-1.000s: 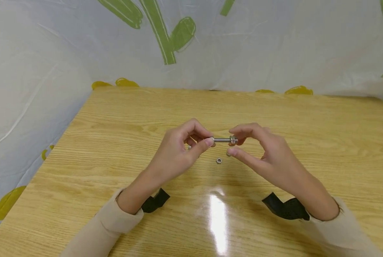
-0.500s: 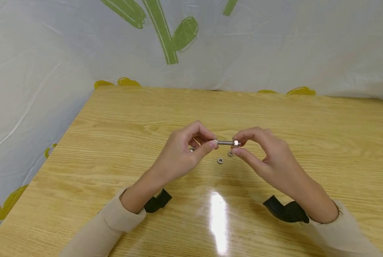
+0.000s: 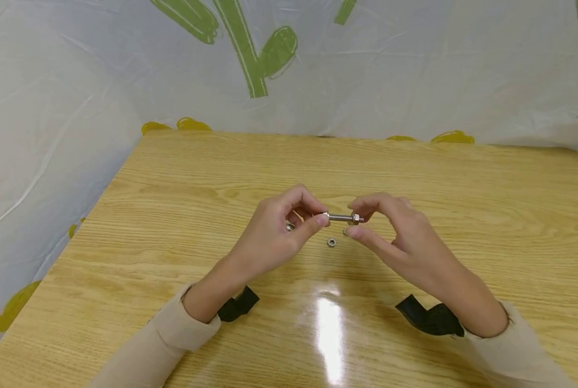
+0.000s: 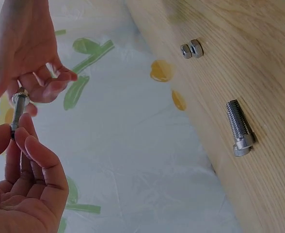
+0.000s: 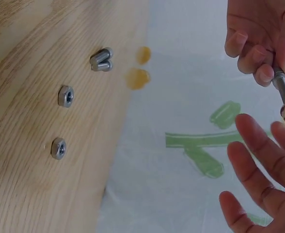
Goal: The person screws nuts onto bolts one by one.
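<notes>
In the head view my left hand (image 3: 272,234) pinches the head end of a metal bolt (image 3: 339,217) between thumb and fingers, holding it level above the table. A hex nut (image 3: 356,219) sits on the bolt near its right tip. What looks like a washer lies against this nut in the right wrist view. Around the nut, my right hand (image 3: 407,234) has its thumb and index finger spread apart, the index close to it. In the right wrist view, the fingers (image 5: 259,170) of that hand are extended beneath the bolt tip.
On the wooden table (image 3: 197,172) lie two loose nuts, one nut (image 5: 66,96) nearer two spare bolts (image 5: 102,59) and another nut (image 5: 58,148) farther off. A plastic sheet (image 3: 366,81) with painted green and yellow shapes hangs behind the table.
My right thumb and index finger closed on the nut half a second ago, and have now parted again. The left hand keeps its pinch on the bolt.
</notes>
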`<state>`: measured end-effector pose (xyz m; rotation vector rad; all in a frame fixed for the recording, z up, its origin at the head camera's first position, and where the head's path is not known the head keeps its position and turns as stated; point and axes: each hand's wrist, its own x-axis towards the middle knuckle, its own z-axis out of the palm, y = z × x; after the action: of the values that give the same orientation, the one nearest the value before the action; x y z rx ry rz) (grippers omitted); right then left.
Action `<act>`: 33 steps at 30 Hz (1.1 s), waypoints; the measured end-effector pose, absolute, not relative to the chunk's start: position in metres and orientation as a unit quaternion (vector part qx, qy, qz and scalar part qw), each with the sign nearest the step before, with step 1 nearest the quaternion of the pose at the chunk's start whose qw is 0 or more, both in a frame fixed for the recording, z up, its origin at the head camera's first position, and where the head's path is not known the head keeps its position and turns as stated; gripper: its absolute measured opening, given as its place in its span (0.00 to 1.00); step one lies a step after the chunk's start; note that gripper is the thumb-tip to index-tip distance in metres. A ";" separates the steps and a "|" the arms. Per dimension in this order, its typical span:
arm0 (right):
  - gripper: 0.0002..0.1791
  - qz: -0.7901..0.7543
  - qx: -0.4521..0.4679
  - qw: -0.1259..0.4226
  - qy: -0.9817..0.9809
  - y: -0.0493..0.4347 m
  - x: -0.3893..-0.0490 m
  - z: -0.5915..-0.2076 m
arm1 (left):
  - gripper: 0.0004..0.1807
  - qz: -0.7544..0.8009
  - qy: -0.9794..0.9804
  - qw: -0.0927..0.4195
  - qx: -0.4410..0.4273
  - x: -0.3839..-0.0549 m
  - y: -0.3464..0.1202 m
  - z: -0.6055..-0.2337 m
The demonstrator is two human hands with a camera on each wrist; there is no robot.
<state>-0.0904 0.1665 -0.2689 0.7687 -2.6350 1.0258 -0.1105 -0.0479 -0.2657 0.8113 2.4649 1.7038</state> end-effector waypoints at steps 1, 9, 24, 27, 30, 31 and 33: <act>0.15 0.347 0.260 0.109 -0.895 0.166 -0.090 -0.268 | 0.02 0.548 0.795 0.016 0.261 -0.111 -0.048 -0.266; 0.17 0.360 0.305 0.187 -0.862 0.164 -0.093 -0.271 | 0.03 0.548 0.795 0.014 0.258 -0.111 -0.050 -0.264; 0.06 0.361 0.273 0.145 -0.880 0.162 -0.093 -0.274 | 0.02 0.555 0.793 0.020 0.252 -0.110 -0.051 -0.264; 0.10 0.358 0.264 0.143 -0.884 0.162 -0.092 -0.273 | 0.02 0.552 0.795 0.013 0.251 -0.110 -0.052 -0.263; 0.17 0.359 0.274 0.155 -0.879 0.163 -0.092 -0.272 | 0.02 0.549 0.796 0.007 0.254 -0.110 -0.052 -0.263; 0.18 0.358 0.280 0.164 -0.876 0.162 -0.092 -0.272 | 0.02 0.549 0.796 0.006 0.255 -0.110 -0.053 -0.263; 0.17 0.363 0.293 0.178 -0.866 0.162 -0.093 -0.273 | 0.02 0.549 0.795 0.006 0.257 -0.111 -0.053 -0.262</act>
<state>-0.0927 0.1621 -0.2726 0.8286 -2.4505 1.0264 -0.1107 -0.0530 -0.2624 0.8052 2.4885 1.7190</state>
